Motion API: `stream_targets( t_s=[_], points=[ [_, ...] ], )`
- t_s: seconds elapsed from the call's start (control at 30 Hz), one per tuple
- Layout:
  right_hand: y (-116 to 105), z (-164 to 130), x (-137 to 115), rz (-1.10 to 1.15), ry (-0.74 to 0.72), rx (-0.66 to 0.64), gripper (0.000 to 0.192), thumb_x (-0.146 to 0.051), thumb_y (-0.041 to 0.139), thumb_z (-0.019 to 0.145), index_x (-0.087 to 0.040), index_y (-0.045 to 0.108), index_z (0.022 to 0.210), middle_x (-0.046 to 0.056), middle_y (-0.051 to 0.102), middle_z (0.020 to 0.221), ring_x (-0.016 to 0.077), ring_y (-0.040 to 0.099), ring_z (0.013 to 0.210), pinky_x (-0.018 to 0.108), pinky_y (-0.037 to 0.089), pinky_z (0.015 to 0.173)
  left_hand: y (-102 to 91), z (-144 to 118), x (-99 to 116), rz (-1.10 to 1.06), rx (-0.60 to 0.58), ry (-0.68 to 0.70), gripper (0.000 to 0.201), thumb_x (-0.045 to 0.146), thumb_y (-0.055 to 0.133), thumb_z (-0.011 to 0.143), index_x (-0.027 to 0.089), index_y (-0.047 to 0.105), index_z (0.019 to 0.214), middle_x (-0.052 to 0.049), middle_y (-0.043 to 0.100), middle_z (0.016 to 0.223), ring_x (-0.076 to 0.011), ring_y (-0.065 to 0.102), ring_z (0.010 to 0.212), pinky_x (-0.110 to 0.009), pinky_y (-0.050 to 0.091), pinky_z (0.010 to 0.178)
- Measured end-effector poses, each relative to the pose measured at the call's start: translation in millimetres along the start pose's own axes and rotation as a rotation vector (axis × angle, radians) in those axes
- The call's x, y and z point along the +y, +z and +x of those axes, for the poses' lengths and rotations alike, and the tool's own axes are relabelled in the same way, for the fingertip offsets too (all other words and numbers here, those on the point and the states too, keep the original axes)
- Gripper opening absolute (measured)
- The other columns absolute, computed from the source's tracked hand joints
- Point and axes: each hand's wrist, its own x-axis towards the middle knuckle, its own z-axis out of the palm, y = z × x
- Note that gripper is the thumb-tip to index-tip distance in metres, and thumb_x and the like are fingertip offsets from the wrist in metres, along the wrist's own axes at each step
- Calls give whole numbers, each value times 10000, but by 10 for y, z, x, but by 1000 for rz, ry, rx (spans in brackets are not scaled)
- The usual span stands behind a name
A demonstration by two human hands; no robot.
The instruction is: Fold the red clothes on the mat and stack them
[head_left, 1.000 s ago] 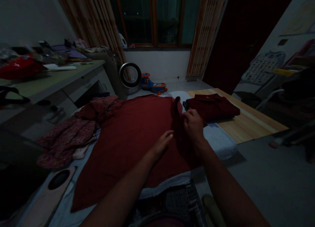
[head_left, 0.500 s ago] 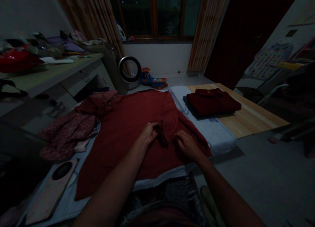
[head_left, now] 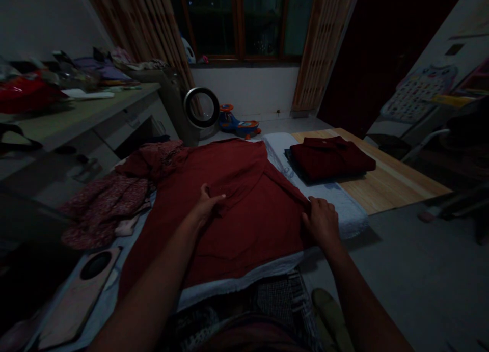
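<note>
A red shirt (head_left: 244, 229) lies spread over a pale cloth-covered surface in front of me, with creases near its middle. My left hand (head_left: 208, 205) rests at those creases, thumb and forefinger stretched apart; its other fingers are partly hidden. At the shirt's right edge, my right hand (head_left: 324, 218) has its fingers curled over the fabric and holds it. The fabric between my hands lies fairly flat.
A dark red folded garment stack (head_left: 332, 158) sits at the right, partly on a wooden board (head_left: 397, 184). Crumpled patterned clothing (head_left: 110, 204) lies left, with a pinkish phone-shaped object (head_left: 76, 301) nearer me. A cluttered desk (head_left: 133, 95) stands at far left.
My left hand has let go of the dark folded strip of fabric and moved left, its fingers opening. My right hand has moved right to the shirt's edge, and the fabric there lies flatter.
</note>
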Motion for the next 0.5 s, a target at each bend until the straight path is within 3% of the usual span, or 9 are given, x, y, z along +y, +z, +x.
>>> stream_targets(
  t_s=[0.13, 0.27, 0.37, 0.5],
  points=[
    [-36, 70, 13, 24, 11, -160, 312, -275, 511, 901, -156, 541, 1188, 121, 636, 1071, 231, 595, 978, 296, 418, 771, 87, 16, -31, 44, -6, 118, 670, -42, 723, 548, 256, 529, 1116, -44, 597, 1185, -180, 626, 1032, -305, 518, 905],
    [-141, 114, -132, 26, -17, -198, 202, -267, 451, 926, -178, 606, 1019, 100, 667, 1028, 200, 633, 914, 270, 412, 722, 112, 47, 181, -10, -13, 179, 553, -24, 646, 577, 230, 594, 1065, -22, 644, 1033, -161, 663, 873, -293, 558, 812],
    [-236, 121, -309, 53, -69, -188, 212, -260, 441, 924, -180, 619, 1008, 99, 687, 1013, 207, 642, 920, 274, 413, 728, 49, 75, 396, -74, -21, 201, 567, 10, 634, 596, 233, 600, 1116, -7, 656, 938, -152, 671, 762, -317, 576, 762],
    [-324, 80, -582, 101, -162, -206, 209, -254, 449, 913, -188, 618, 1016, 96, 700, 1013, 216, 653, 920, 277, 422, 729, -141, 112, 638, -148, 24, 341, 502, 25, 643, 606, 213, 626, 1071, -23, 682, 983, -172, 682, 870, -351, 559, 861]
  ],
)
